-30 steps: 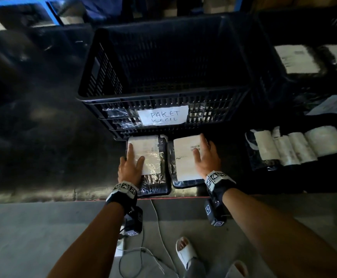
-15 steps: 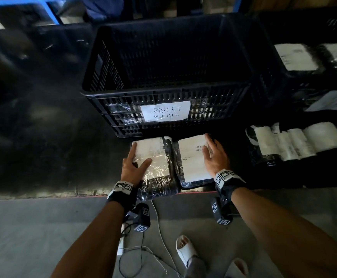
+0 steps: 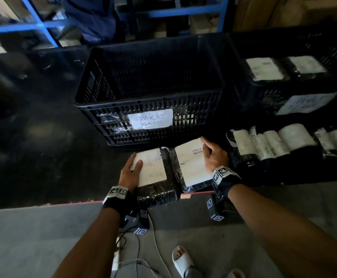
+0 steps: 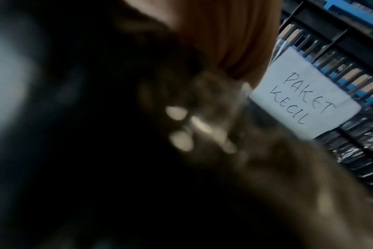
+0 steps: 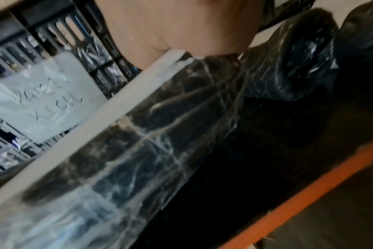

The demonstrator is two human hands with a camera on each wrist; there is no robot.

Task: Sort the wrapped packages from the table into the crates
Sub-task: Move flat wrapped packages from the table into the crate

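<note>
My left hand (image 3: 130, 173) clasps the left package (image 3: 155, 177) by its outer edge, thumb on the label; my right hand (image 3: 213, 157) grasps the right package (image 3: 189, 163) likewise. Both lie on the table (image 3: 43, 167) before the "PAKET KECIL" crate (image 3: 149, 101). The glossy wrap looks slippery and soft, so edge grips suit.

Left hand (image 3: 130, 173): a second ago it lay flat on top of the left package (image 3: 153, 173); it now sits at that package's left edge, thumb over the white label and fingers round the side. Right hand (image 3: 213, 157): moved from resting on top of the right package (image 3: 191, 163) to gripping its right edge. Both packages now appear raised at the gripped edges, whereas earlier they lay flat on the table (image 3: 43, 167).
</note>
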